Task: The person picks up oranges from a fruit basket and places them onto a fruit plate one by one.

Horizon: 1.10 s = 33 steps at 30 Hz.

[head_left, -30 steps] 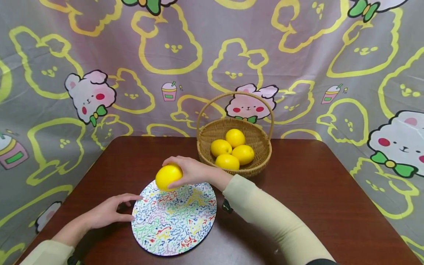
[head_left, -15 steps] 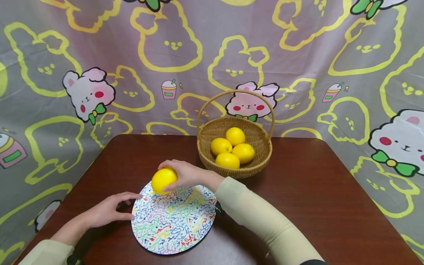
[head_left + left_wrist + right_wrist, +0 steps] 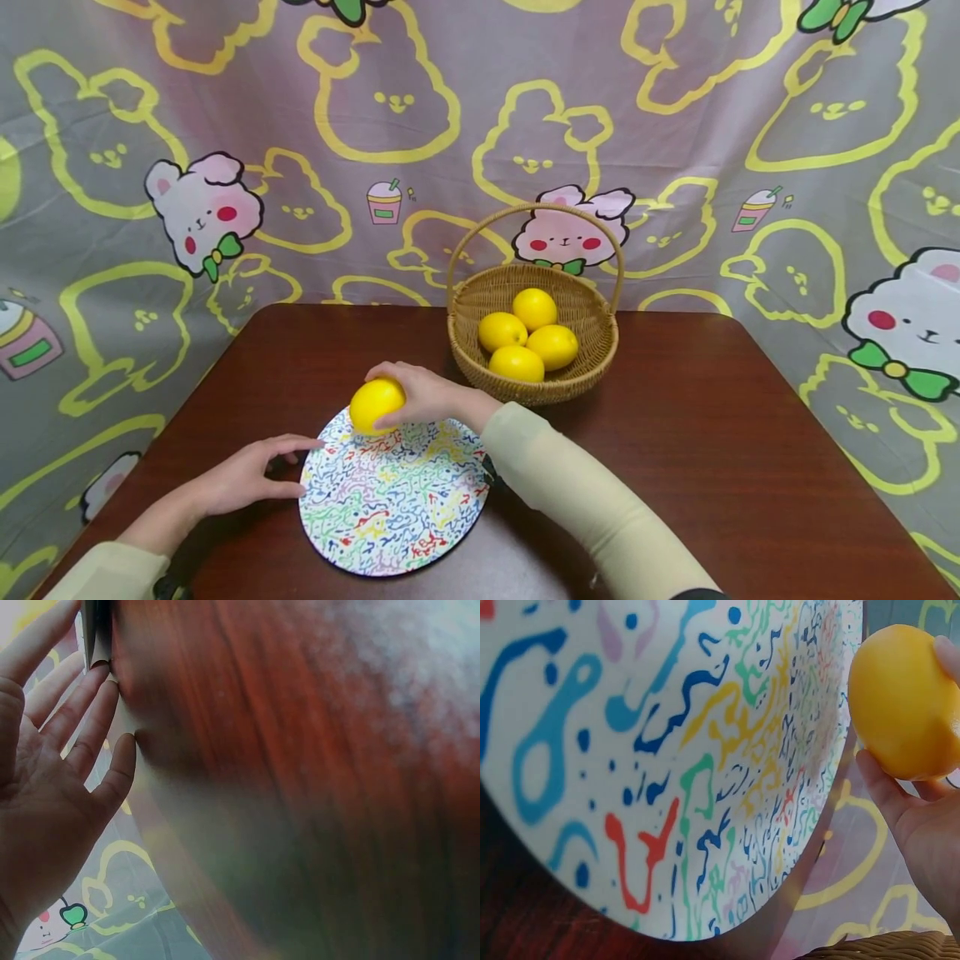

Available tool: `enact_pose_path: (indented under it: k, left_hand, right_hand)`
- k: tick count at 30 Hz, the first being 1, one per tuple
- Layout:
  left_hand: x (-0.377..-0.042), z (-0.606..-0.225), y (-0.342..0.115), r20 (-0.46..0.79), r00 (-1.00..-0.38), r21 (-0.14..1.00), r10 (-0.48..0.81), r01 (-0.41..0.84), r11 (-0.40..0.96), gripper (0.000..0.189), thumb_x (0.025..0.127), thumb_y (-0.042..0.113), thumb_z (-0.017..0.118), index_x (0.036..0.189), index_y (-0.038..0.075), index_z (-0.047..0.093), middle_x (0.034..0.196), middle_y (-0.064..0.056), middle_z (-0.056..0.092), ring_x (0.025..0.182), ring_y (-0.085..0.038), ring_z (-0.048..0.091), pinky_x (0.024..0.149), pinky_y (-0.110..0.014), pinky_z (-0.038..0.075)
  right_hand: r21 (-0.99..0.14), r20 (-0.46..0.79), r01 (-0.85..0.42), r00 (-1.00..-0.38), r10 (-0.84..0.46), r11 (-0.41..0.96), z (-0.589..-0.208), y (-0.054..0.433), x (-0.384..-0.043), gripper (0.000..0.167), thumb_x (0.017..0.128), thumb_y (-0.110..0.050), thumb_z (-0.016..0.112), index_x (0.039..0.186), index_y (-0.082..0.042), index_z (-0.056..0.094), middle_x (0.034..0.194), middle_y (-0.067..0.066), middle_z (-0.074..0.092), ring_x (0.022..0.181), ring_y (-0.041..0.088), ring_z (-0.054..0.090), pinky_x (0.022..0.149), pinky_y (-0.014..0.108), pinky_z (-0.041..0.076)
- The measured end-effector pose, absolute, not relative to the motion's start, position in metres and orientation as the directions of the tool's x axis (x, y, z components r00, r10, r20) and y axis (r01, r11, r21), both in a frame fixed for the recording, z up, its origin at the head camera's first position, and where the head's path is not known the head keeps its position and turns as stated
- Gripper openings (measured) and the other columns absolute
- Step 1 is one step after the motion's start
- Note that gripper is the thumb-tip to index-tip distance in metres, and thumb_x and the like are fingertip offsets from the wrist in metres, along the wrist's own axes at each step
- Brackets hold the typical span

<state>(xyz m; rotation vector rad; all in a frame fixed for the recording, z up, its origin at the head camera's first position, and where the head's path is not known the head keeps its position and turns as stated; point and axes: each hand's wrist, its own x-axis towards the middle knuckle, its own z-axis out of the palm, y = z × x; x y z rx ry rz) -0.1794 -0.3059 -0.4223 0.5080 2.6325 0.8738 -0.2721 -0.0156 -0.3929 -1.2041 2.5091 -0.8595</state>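
Note:
My right hand (image 3: 426,395) grips a yellow lemon (image 3: 377,407) from above and the right, over the far left part of a round board (image 3: 390,508) patterned with coloured squiggles. In the right wrist view, the fingers wrap the lemon (image 3: 900,701) near the board's far rim. My left hand (image 3: 242,479) rests at the board's left edge, thumb and fingers extended and spread. The left wrist view has that hand's fingertips (image 3: 99,671) low by the tabletop, at the thin edge of the board (image 3: 88,634).
Behind and right of the board, a wicker basket (image 3: 461,354) with a tall handle holds several lemons (image 3: 517,364). All stand on a dark red-brown wooden table (image 3: 690,433). A printed fabric curtain (image 3: 420,108) hangs close behind the table and along its sides.
The right hand has shifted slightly left and lower with the lemon, then a touch back to the right. The left hand, board and basket have kept their places.

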Motion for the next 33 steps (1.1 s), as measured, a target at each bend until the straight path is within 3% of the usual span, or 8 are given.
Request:
enact_pose_path:
  k: [33]
  left_hand:
    - [-0.180,-0.425,-0.306,-0.182,-0.890,0.611,0.418,0.231,0.757,0.065,0.077,0.043,0.080,0.132,0.014,0.059,0.126,-0.007,0.058,0.097,-0.021,0.051,0.081,-0.033,0.047]
  right_hand:
    - [-0.664,0.029,-0.571,-0.664,-0.747,0.482,-0.410,-0.019,-0.284,0.074,0.083,-0.038,0.078,0.145,-0.017,0.042,0.134,0.001,0.052,0.106,0.013,0.051,0.088,0.028,0.042]
